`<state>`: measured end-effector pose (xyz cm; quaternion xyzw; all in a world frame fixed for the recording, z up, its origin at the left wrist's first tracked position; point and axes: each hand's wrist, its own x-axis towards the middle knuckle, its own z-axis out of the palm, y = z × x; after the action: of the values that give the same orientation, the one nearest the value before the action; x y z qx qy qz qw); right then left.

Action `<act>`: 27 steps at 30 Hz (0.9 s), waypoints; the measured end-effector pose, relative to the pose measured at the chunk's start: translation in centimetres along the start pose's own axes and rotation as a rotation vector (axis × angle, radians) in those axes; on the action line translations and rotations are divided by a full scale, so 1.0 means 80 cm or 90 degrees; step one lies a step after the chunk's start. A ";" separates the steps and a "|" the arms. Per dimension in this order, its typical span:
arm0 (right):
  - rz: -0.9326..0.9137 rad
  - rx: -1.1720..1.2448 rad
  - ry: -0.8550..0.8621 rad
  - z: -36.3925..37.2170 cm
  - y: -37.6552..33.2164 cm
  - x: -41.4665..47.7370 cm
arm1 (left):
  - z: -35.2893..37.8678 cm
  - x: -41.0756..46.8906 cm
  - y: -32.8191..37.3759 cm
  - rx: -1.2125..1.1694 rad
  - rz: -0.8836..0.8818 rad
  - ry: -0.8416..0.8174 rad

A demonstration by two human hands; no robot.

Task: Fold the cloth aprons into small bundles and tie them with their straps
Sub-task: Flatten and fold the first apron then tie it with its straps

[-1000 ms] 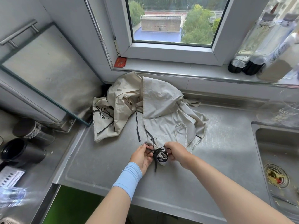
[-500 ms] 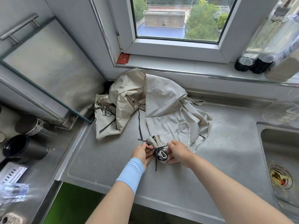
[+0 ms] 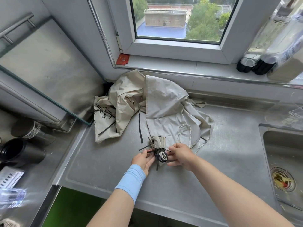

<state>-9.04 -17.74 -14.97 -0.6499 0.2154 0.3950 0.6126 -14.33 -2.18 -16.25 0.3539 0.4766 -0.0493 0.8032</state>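
Left hand (image 3: 144,158) and right hand (image 3: 180,155) hold a pinching grip on the strap (image 3: 152,150) ends, with the bundle (image 3: 158,141) between them on the counter (image 3: 98,169). Tying appears to be the step in hand. Next comes a firm outward pull, then the loose aprons (image 3: 164,108) just beyond.

No complete word can be read. A row of lettering is borne by the building (image 3: 164,20) beyond the window, too small to be made out. Gold marks on the red card (image 3: 122,59) on the sill are blurred. A black line drawing is printed on the left apron (image 3: 105,113).
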 end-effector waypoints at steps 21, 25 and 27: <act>-0.033 -0.057 -0.032 0.020 -0.007 -0.027 | 0.002 -0.026 0.006 0.398 0.052 -0.150; -0.067 -0.041 -0.060 0.022 -0.025 -0.043 | 0.003 -0.039 0.023 0.397 0.119 -0.115; -0.080 -0.059 -0.086 0.022 -0.049 -0.051 | 0.015 -0.056 0.046 0.415 0.132 -0.137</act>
<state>-8.89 -16.25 -9.24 -0.6616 0.1138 0.4086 0.6184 -14.36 -1.37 -10.37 0.6309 0.3101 -0.1544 0.6942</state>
